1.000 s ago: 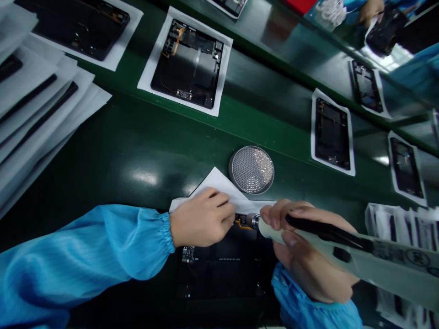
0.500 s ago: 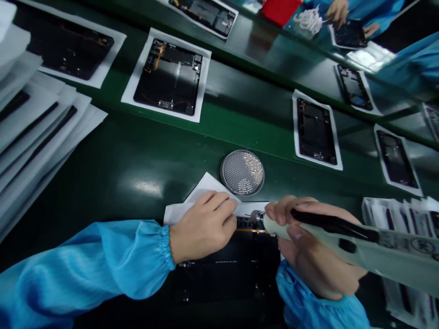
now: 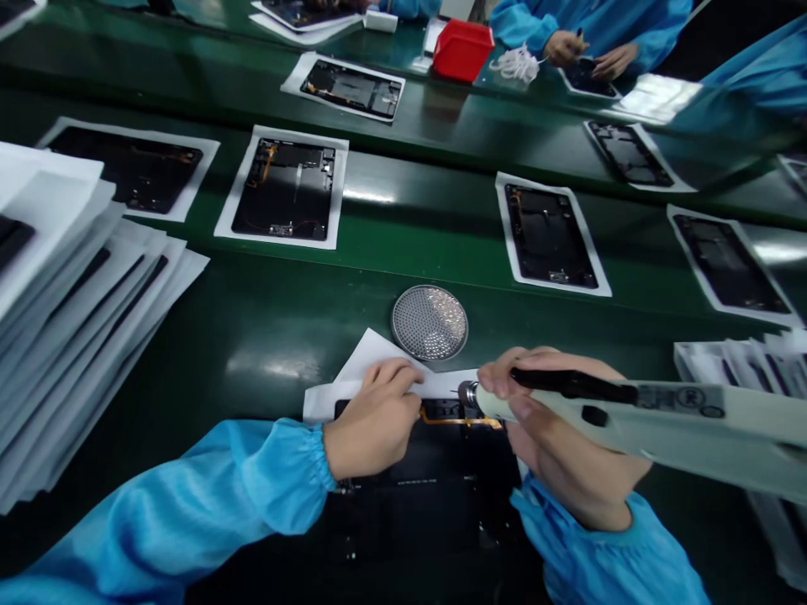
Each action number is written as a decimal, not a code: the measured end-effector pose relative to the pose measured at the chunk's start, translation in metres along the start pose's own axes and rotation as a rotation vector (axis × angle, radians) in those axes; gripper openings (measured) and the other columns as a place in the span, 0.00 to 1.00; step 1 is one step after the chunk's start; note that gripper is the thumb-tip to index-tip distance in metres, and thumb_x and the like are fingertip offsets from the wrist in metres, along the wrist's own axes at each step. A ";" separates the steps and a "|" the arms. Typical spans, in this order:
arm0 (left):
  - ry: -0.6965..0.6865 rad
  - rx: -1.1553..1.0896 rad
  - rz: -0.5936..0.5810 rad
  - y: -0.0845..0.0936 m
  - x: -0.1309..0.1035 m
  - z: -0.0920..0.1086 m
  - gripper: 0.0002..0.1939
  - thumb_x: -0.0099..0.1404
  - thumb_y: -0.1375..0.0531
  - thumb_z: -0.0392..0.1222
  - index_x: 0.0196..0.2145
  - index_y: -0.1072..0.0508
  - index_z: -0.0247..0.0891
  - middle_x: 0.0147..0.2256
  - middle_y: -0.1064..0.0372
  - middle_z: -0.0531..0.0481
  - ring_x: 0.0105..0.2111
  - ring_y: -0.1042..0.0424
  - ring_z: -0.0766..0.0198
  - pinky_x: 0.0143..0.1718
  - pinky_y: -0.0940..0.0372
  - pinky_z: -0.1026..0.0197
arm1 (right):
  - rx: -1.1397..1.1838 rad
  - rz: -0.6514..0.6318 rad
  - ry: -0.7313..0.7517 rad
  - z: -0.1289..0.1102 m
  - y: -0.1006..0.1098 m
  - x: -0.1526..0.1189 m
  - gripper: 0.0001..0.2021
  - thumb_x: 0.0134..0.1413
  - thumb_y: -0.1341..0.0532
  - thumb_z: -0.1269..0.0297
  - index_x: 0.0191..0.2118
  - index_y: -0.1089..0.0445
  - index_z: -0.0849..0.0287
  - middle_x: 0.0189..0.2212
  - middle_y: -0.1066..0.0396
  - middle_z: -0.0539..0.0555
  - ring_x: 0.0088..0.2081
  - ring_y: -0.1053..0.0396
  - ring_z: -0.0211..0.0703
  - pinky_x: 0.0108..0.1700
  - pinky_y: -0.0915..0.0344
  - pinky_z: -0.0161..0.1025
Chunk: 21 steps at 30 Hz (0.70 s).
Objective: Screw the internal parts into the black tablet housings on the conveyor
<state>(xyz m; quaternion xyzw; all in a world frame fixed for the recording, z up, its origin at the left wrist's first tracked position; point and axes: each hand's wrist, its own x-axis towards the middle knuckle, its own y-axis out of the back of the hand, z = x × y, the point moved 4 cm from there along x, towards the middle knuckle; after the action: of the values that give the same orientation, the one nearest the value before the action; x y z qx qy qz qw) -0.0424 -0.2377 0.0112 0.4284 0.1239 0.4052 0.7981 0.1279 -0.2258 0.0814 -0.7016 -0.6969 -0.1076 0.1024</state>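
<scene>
My right hand (image 3: 567, 428) is wrapped round a pale electric screwdriver (image 3: 674, 433) with a black lever. The screwdriver's metal tip is over the upper edge of an opened tablet (image 3: 416, 512), beside an orange flex cable (image 3: 450, 419). My left hand (image 3: 371, 424) rests on the tablet's upper left part with fingers bent and close together; its fingertips are hidden. White paper (image 3: 319, 403) lies under the tablet's top edge. Just beyond stands a round perforated dish (image 3: 416, 323) with small shiny screws on its right side.
Stacked tablets between paper sheets (image 3: 81, 336) rise at left, with another stack (image 3: 712, 357) at right. More opened tablets (image 3: 287, 193) lie on paper along the green bench (image 3: 416, 231). Across it, a red bin (image 3: 463, 50) stands near a co-worker's hands (image 3: 564, 48).
The view has tilted up, showing more of the far bench. My left hand has shifted slightly left, uncovering more of the orange cable. The screwdriver stays at the tablet's upper edge.
</scene>
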 end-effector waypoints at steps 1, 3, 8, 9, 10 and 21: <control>0.019 -0.006 -0.017 -0.001 0.000 0.000 0.07 0.66 0.44 0.30 0.30 0.27 0.32 0.51 0.33 0.40 0.56 0.40 0.46 0.56 0.38 0.44 | -0.002 0.004 -0.004 0.000 0.000 0.000 0.10 0.55 0.34 0.70 0.43 0.25 0.52 0.33 0.28 0.53 0.37 0.29 0.48 0.37 0.31 0.49; 0.038 -0.002 -0.023 -0.002 0.002 0.000 0.06 0.64 0.43 0.30 0.30 0.27 0.31 0.51 0.32 0.40 0.56 0.40 0.45 0.56 0.38 0.42 | -0.002 0.011 -0.007 -0.001 -0.001 0.000 0.10 0.55 0.34 0.69 0.43 0.25 0.52 0.34 0.28 0.53 0.38 0.28 0.48 0.38 0.31 0.49; 0.084 0.016 0.077 0.000 0.004 0.000 0.05 0.63 0.42 0.30 0.29 0.29 0.33 0.47 0.31 0.41 0.55 0.38 0.45 0.55 0.40 0.38 | 0.052 -0.032 0.021 -0.006 -0.005 0.003 0.11 0.56 0.35 0.72 0.44 0.25 0.52 0.31 0.29 0.52 0.34 0.30 0.45 0.35 0.32 0.47; 0.097 -0.003 0.096 0.002 0.003 -0.001 0.05 0.64 0.41 0.31 0.29 0.30 0.33 0.46 0.31 0.42 0.54 0.37 0.46 0.54 0.39 0.39 | 0.055 -0.037 0.019 -0.006 -0.005 0.003 0.11 0.56 0.36 0.73 0.44 0.26 0.52 0.31 0.30 0.52 0.34 0.30 0.45 0.35 0.32 0.47; 0.107 -0.032 0.113 0.004 0.000 -0.002 0.05 0.64 0.40 0.32 0.30 0.30 0.34 0.45 0.31 0.42 0.53 0.36 0.48 0.53 0.37 0.41 | 0.054 -0.039 0.013 -0.006 -0.005 0.003 0.11 0.56 0.36 0.72 0.44 0.26 0.52 0.32 0.29 0.52 0.34 0.30 0.45 0.35 0.33 0.47; -0.194 0.316 0.194 0.007 -0.028 0.005 0.13 0.71 0.47 0.31 0.50 0.28 0.25 0.46 0.31 0.34 0.49 0.32 0.45 0.49 0.32 0.45 | 0.021 -0.072 -0.003 -0.001 -0.008 -0.001 0.12 0.57 0.37 0.74 0.45 0.26 0.53 0.32 0.30 0.53 0.36 0.29 0.47 0.36 0.32 0.47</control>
<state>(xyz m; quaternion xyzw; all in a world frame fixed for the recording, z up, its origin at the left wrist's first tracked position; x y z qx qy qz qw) -0.0615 -0.2593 0.0156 0.5954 0.0665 0.4125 0.6863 0.1202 -0.2271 0.0824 -0.6750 -0.7230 -0.1029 0.1050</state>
